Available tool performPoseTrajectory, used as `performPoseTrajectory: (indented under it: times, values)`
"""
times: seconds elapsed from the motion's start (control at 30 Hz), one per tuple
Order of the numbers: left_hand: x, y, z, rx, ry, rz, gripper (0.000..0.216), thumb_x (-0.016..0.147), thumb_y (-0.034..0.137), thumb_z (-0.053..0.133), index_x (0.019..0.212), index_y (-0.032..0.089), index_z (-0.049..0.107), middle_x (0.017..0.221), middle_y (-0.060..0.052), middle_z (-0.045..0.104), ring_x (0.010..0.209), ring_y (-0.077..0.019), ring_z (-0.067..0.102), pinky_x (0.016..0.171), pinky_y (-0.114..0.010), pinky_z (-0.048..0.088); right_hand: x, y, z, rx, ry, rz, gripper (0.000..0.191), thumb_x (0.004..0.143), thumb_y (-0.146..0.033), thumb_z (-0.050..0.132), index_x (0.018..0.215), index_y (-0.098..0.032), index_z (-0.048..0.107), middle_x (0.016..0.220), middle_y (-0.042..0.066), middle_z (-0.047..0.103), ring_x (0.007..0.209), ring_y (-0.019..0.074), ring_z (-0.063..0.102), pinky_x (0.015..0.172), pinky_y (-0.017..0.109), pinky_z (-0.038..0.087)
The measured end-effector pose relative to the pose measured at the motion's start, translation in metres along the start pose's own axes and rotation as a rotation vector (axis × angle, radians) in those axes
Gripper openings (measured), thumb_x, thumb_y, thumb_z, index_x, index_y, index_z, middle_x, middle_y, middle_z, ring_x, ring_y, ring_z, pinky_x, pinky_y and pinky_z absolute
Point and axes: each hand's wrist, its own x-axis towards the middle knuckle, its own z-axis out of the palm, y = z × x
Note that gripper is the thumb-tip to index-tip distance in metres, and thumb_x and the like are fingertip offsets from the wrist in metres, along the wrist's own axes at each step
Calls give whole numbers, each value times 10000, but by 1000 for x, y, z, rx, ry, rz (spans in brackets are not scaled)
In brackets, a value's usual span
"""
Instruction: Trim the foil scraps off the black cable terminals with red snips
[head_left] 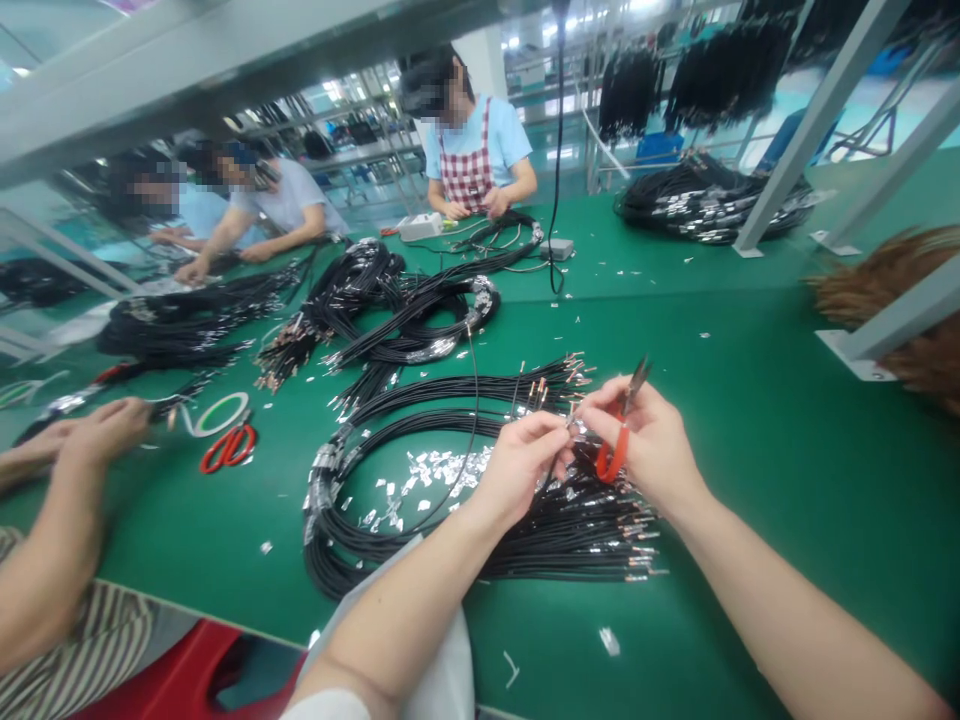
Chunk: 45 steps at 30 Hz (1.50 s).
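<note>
Between the fingers of my left hand (pixel 521 465) is the end of a thin black cable (pixel 474 400), which loops up and back to the left. My right hand (pixel 654 440) keeps a pair of red-handled scissors (pixel 613 455) in its palm, blades pointing up and away. Its thumb and index finger meet the cable's tip beside my left fingertips; what they pinch there is too small to make out. Under both hands lies a large coiled bundle of black cables (pixel 322 520), bound with clear tape at the left, its stripped ends fanning to the right. Silvery foil scraps (pixel 442 470) lie inside the coil.
More cable coils (pixel 420 330) lie further back, with another bundle (pixel 705 205) at the far right. Red scissors (pixel 229 448) and a tape roll (pixel 221 412) sit near a neighbour's hands (pixel 105 430). Metal posts (pixel 787 130) stand at right. Co-workers sit opposite.
</note>
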Motion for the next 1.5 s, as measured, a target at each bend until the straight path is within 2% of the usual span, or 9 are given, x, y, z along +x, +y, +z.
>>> performPoseTrajectory:
  times: [0.13,0.23,0.47,0.57,0.7,0.8,1.1,1.27,1.5]
  values:
    - [1,-3,-1,190,62,147,149,675,279,702,699,141,652,598,12,567,513,-81,497,484,-216,429,-6,-2,3,-255,20,-90,170,710,-194,681,777,-211,525,757,-19,608,679,127,573,661,281,463]
    - [-1,-2,-1,219,60,150,147,660,272,712,684,142,647,607,15,571,503,-81,499,487,-222,428,-9,-4,5,-363,32,-140,123,734,-155,632,771,-208,527,754,-19,591,676,123,556,655,274,446]
    - [-5,7,0,1,-133,-41,208,671,324,709,679,125,650,591,-5,547,503,-79,465,471,-211,361,-1,-5,2,-175,-15,-53,102,730,-161,588,730,-199,494,726,-14,559,648,120,543,642,278,456]
    - [-9,14,0,22,-201,1,204,682,316,708,632,127,650,597,-16,547,569,-94,484,566,-232,388,2,1,1,-198,32,-27,125,714,-174,607,716,-198,484,711,-15,555,641,122,533,643,285,445]
    - [-9,17,-3,153,-31,268,91,698,251,702,668,169,677,776,-27,556,787,-131,519,763,-267,412,-2,3,7,-137,-75,65,188,700,-254,669,702,-198,490,674,-20,546,626,130,530,627,291,444]
    - [-6,15,-6,238,79,379,35,706,228,694,708,193,690,864,-28,521,865,-144,505,785,-268,417,-9,-2,14,-11,-149,113,239,677,-287,703,709,-200,483,707,-26,540,660,125,539,661,286,452]
    - [-14,16,-1,221,58,324,186,736,247,673,912,192,648,864,-31,625,751,-129,576,720,-264,471,-18,-7,20,-183,-182,14,259,707,-206,630,638,-212,380,623,-49,446,579,104,431,553,233,370]
    - [-15,17,2,289,161,362,50,727,200,659,749,161,636,725,-10,637,670,-114,591,649,-232,477,-20,2,18,-452,-218,-77,235,746,-154,552,650,-223,349,621,-45,472,575,113,442,555,235,353]
    - [-9,12,-3,416,172,374,45,743,192,610,725,154,623,769,-34,654,715,-134,601,664,-244,473,-16,7,15,-579,-201,-100,208,751,-165,533,649,-225,361,607,-38,499,563,118,460,548,236,352]
